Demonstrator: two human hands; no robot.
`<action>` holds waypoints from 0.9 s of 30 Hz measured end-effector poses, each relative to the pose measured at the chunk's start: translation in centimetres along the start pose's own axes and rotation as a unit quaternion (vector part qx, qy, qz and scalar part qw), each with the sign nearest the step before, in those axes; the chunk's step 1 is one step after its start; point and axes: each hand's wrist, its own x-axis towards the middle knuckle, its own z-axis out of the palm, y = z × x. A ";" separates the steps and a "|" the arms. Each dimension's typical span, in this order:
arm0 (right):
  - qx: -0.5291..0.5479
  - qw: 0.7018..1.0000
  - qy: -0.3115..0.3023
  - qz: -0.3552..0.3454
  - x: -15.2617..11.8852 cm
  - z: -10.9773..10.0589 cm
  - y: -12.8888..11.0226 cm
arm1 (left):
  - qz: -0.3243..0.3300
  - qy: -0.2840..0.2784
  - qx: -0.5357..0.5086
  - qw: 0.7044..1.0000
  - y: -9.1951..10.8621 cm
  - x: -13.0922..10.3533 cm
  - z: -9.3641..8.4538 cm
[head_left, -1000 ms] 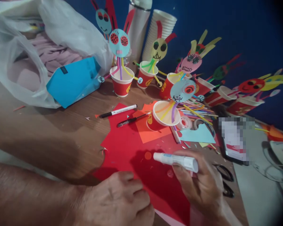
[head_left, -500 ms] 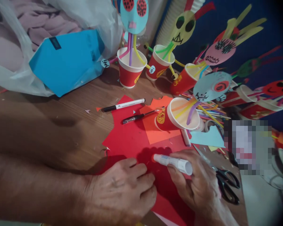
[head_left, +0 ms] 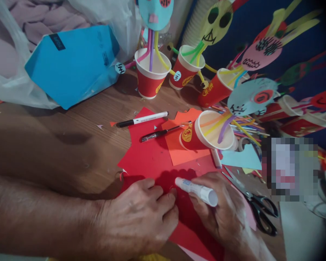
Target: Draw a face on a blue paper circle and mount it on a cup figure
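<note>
My right hand (head_left: 222, 210) grips a white glue stick (head_left: 198, 190), its tip pointing left toward my other hand. My left hand (head_left: 143, 214) is closed in a pinch over the red paper (head_left: 149, 156); whatever its fingertips hold is hidden, though a small red edge shows beside them. Just beyond the hands, a red paper cup (head_left: 188, 136) lies tilted on orange paper (head_left: 176, 156), with coloured pipe cleaners and a light-blue one-eyed paper face (head_left: 244, 98) coming out of it. Scissors (head_left: 256, 206) with black handles lie to the right of my right hand.
A white marker (head_left: 149, 117) and a black pen (head_left: 157, 135) rest across the paper. Several cups with paper faces stand behind, among them a red cup (head_left: 149, 85). A blue folded sheet (head_left: 73, 65) leans on a plastic bag (head_left: 13, 90) at the back left.
The orange-red bit at the glue stick's tip no longer shows there. My right hand has shifted slightly left and down with the stick. The left thumb now shows near the tip.
</note>
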 end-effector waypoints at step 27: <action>-0.017 1.000 0.014 -0.007 0.4 -0.1 -0.2 | 0.017 -0.051 0.012 0.998 -0.3 0.4 -1.2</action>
